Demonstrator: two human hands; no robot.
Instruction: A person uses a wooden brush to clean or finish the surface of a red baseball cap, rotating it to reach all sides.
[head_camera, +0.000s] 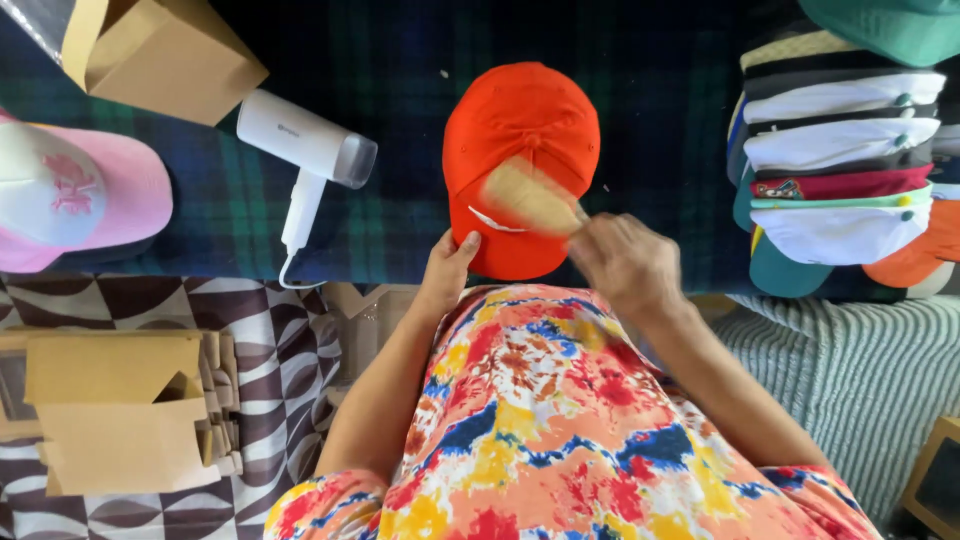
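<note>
Plaid table (660, 120) | one red cap (520, 130) pinched by left hand (445, 275) | right hand (625, 262) grip clamps one brush (530, 195)

Light is bright and even, seemingly from overhead, with only soft shadows. The orange cap (520, 150) at centre is sharp and saturated. Just below it, the brush (530, 195) and right hand (625, 262) smear with motion blur. Far from the cap, edges bow slightly.

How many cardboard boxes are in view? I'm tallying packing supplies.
2 clearly: an open cardboard box at top left on the plaid cloth, and a folded box stack at lower left. More flat ones may be hidden underneath.
</note>
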